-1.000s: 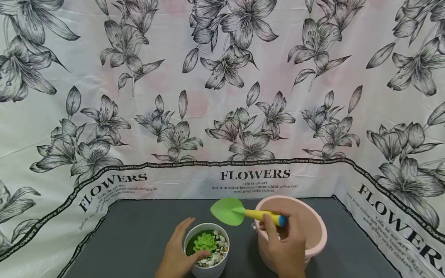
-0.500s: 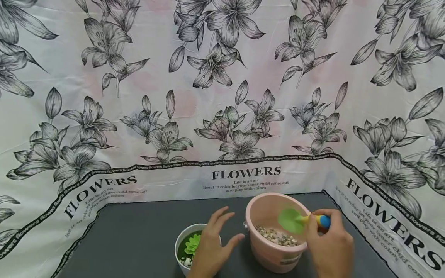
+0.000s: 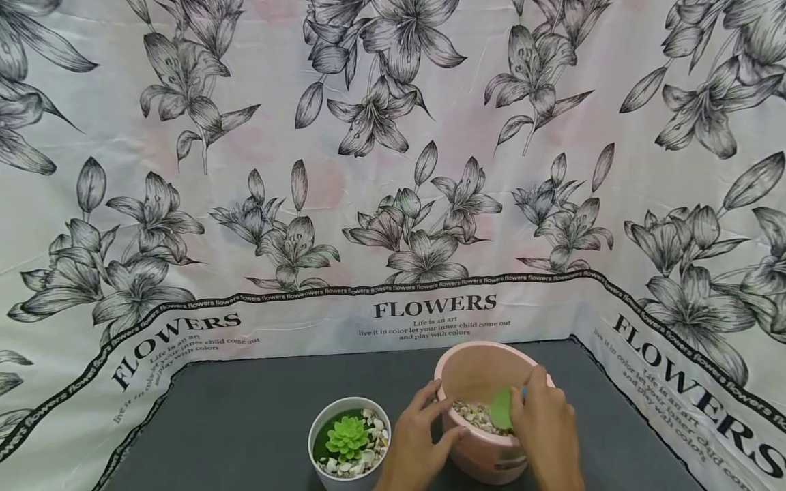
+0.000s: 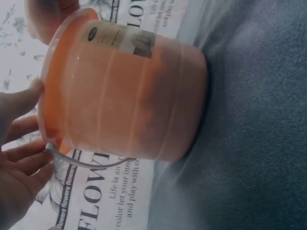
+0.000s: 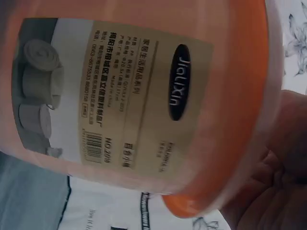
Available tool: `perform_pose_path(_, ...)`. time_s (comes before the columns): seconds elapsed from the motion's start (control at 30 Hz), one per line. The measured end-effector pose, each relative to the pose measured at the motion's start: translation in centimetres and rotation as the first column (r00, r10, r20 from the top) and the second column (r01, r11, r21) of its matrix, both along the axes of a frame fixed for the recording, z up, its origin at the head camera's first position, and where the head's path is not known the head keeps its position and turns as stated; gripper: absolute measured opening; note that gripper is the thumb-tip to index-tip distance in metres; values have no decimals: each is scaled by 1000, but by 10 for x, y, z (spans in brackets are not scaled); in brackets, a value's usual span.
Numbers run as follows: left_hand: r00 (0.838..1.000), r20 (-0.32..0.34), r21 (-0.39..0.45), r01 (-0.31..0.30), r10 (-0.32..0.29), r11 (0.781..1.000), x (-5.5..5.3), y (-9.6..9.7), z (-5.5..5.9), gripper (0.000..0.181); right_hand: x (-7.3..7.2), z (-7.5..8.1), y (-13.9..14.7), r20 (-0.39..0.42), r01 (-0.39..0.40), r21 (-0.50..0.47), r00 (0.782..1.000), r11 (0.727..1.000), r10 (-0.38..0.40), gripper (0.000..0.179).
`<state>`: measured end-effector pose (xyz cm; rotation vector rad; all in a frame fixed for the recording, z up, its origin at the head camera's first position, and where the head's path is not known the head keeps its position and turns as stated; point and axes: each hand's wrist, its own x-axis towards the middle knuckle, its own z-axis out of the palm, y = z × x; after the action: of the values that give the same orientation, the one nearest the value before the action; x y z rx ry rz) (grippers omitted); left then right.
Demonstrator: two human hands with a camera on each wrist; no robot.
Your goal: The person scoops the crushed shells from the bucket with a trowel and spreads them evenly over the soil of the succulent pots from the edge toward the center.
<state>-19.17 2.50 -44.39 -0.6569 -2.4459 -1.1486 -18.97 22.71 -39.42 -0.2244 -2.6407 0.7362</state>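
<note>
A pink plastic bucket (image 3: 485,372) with small pebbles (image 3: 474,414) in its bottom stands in front of me. My right hand (image 3: 546,429) grips a small trowel, its green blade (image 3: 501,408) down in the bucket at the pebbles; the handle is mostly hidden by the fingers. My left hand (image 3: 414,443) holds the bucket's left rim. In the left wrist view, the left thumb presses the rim while the fingers lie by the bucket's wire handle (image 4: 91,165). The right wrist view is filled by the bucket's paper label (image 5: 144,100), with part of the right hand (image 5: 268,177) at the rim.
Left of the bucket stands a white pot (image 3: 346,481) holding a green succulent (image 3: 347,438) and white stones (image 3: 373,436). A dark grey cloth (image 3: 245,409) covers the table. Flower-printed fabric (image 3: 393,170) hangs behind and at both sides.
The trowel has gone from above the pot, rightward and down into the bucket. My left hand has left the pot and moved right to the bucket's rim. The head view has shifted slightly.
</note>
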Motion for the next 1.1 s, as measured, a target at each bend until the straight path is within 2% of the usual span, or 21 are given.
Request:
perform_pose_path(0.27, 999, 29, 44, 24, -25, 999, -4, -3, -1, 46, -11, 2, 10, 110, -56, -106, 992, 993, 68, 26)
perform_pose_path(0.37, 1000, 6, 45, 19, -19, 999, -5, -4, 0, 45, -14, 1, 14, 134, -72, -150, 987, 986, 93, 26)
perform_pose_path(0.47, 1000, -13, 47, 26, -25, 999, -6, -5, 0, 44, -16, 0, 17, 124, -75, -195, 987, 978, 100, 26)
perform_pose_path(0.57, 999, 4, 58, 41, -42, 997, -6, -5, 1, 44, -15, -1, 19, 101, -57, -231, 991, 971, 82, 27)
perform_pose_path(0.67, 999, 21, 65, 43, -45, 997, -6, -7, 1, 44, -15, 0, 20, 88, -39, -298, 994, 954, 68, 30)
perform_pose_path(0.87, 999, 13, 70, 46, -47, 996, -5, -9, 1, 43, -13, 3, 19, 87, 2, -464, 995, 886, 43, 33)
perform_pose_path(1.0, 999, 6, 69, 54, -54, 996, -6, -7, -1, 45, -7, 5, 22, 57, 22, -474, 998, 880, 6, 33)
perform_pose_path(1.1, 998, 10, 67, 54, -55, 996, -7, -8, -3, 46, -3, 9, 26, 41, 37, -512, 999, 858, -19, 33)
